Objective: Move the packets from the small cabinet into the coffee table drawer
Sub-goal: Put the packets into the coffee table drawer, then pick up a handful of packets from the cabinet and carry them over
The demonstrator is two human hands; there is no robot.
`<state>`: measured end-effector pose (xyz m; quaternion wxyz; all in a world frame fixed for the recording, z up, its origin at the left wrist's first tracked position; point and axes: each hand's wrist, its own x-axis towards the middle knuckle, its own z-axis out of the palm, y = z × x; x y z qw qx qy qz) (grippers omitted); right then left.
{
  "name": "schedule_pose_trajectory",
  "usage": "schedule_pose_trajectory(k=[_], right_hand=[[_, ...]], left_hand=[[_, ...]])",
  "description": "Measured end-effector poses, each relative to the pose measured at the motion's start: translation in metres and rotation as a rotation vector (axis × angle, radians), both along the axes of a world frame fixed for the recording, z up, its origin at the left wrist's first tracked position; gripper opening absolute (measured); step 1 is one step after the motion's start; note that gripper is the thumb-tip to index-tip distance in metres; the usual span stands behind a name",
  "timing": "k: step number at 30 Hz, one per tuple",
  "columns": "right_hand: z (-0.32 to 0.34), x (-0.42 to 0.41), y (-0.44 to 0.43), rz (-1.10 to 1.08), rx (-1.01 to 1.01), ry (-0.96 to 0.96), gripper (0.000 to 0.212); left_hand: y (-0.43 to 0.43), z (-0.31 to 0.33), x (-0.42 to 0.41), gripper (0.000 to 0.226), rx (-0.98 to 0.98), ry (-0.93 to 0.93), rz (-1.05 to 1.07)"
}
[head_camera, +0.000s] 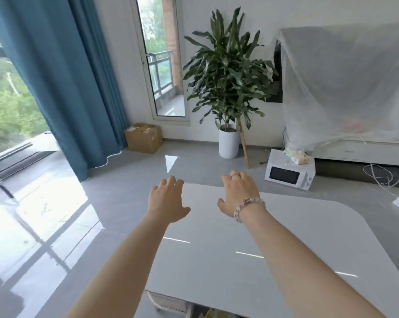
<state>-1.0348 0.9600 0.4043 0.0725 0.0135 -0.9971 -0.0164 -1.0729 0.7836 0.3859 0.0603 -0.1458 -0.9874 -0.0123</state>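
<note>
The left hand [166, 203] and right hand [238, 193] hover side by side over the far left part of the white counter [285, 249]. Each grip is wide, loose and holds nothing. A yellowish thing [213, 313] below the counter's near edge is too cropped to identify.

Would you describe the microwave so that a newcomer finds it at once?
Start at the tall potted plant against the far wall. Right of its white pot, on the floor, sits the microwave. It is white with a dark door, unlike the brown cardboard box.
</note>
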Motion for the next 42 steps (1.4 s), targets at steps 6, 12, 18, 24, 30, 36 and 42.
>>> schedule_pose_trajectory(k=[6,12,18,24,30,36,42], right_hand=[[0.029,-0.026,-0.133,0.191,0.002,0.073,0.051],[0.043,-0.035,-0.289,0.438,0.002,0.103,0.055],[0.037,-0.012,-0.443,0.681,0.028,0.091,0.060],[0.031,0.032,-0.562,0.932,-0.005,0.071,0.056],[0.029,0.073,-0.656,1.186,-0.010,0.061,0.056],[0.023,0.106,-0.736,1.425,0.012,0.013,0.057],[0.039,0.158,-0.810,1.652,-0.032,-0.019,0.053]], left_hand=[[-0.133,0.040,0.010,0.075,0.032,0.044,0.154],[-0.289,0.058,0.043,0.077,0.010,0.072,0.434],[-0.425,0.060,0.104,0.076,-0.030,0.061,0.708],[-0.517,0.049,0.184,0.069,-0.001,0.056,0.947],[-0.580,0.043,0.253,0.075,0.006,0.043,1.198],[-0.620,0.025,0.307,0.079,0.020,-0.022,1.466],[-0.649,0.037,0.370,0.078,0.023,0.027,1.689]])
